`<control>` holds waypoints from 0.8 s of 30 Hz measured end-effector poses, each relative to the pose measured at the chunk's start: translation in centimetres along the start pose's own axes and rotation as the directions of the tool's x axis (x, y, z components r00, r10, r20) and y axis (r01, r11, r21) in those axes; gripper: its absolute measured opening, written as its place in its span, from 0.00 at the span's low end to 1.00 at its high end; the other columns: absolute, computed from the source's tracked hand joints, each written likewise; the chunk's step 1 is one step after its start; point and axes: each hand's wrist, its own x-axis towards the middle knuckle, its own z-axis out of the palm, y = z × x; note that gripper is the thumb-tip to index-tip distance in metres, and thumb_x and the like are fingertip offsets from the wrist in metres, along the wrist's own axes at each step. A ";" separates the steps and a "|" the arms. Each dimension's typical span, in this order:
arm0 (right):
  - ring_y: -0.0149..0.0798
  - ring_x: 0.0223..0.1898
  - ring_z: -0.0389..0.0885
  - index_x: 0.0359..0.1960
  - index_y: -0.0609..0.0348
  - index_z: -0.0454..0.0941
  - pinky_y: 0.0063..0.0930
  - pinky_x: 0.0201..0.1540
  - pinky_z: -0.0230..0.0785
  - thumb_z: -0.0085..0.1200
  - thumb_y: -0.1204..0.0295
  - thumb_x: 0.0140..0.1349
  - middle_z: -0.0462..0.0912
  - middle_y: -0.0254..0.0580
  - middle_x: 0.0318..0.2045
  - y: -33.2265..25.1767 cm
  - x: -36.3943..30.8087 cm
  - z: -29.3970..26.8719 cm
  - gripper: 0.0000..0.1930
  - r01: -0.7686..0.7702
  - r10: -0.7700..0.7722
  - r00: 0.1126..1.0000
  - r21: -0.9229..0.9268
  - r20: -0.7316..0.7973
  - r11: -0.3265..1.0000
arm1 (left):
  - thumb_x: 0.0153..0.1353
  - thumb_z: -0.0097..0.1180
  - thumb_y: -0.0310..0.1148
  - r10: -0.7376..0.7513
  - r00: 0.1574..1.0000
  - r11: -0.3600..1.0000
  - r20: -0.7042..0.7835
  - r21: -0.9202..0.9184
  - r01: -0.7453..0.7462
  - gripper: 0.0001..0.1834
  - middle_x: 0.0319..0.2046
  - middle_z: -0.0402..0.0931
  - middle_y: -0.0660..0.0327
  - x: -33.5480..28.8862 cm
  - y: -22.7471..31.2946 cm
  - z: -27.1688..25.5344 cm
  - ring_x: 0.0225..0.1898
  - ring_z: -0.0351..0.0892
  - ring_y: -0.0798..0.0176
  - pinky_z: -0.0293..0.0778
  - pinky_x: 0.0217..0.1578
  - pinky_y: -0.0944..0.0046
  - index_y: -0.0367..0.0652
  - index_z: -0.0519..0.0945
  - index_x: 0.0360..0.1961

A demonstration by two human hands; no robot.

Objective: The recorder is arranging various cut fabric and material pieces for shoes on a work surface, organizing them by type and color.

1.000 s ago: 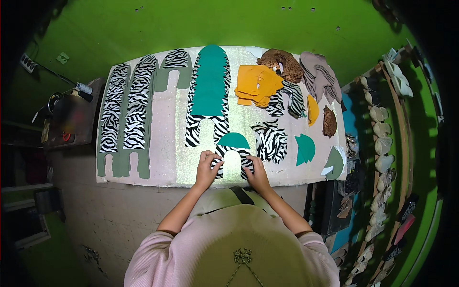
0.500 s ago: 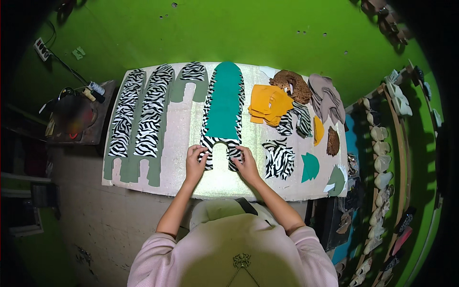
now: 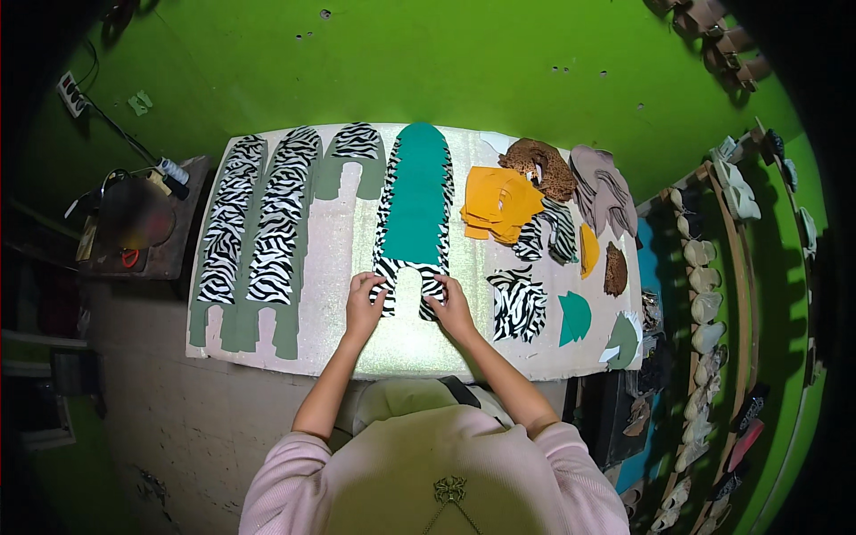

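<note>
In front of me on the table lies a column of overlapped U-shaped zebra-print pieces [image 3: 411, 267], its near piece showing two short legs. Teal pieces [image 3: 415, 201] with rounded far ends are layered over the column, leaving striped edges along both sides. My left hand [image 3: 364, 301] grips the near piece's left leg with thumb and bent fingers. On the right leg, my right hand [image 3: 451, 306] holds in the same way. Both hands rest low on the table, and the fingers' undersides are hidden.
Left of the column lie rows of green pieces [image 3: 236, 325] topped with zebra-print pieces [image 3: 272, 232]. To the right are yellow pieces [image 3: 499, 201], brown spotted pieces [image 3: 539, 165], a zebra-print stack [image 3: 519, 308] and teal scraps [image 3: 575, 316]. Shoe racks [image 3: 704, 294] line the right wall.
The view has shifted slightly, so the table sits a little lower in it. Both hands stay on the same two legs, and the pieces keep their arrangement.
</note>
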 end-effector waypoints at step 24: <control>0.48 0.42 0.72 0.55 0.58 0.70 0.38 0.40 0.72 0.61 0.68 0.51 0.69 0.47 0.43 -2.2 0.2 0.0 0.27 0.092 -0.046 0.995 -0.617 0.091 0.781 | 0.52 0.55 0.23 0.083 0.996 0.871 -0.033 0.488 -0.056 0.14 0.49 0.68 0.54 -0.8 2.2 1.6 0.50 0.67 0.48 0.62 0.51 0.51 0.43 0.79 0.42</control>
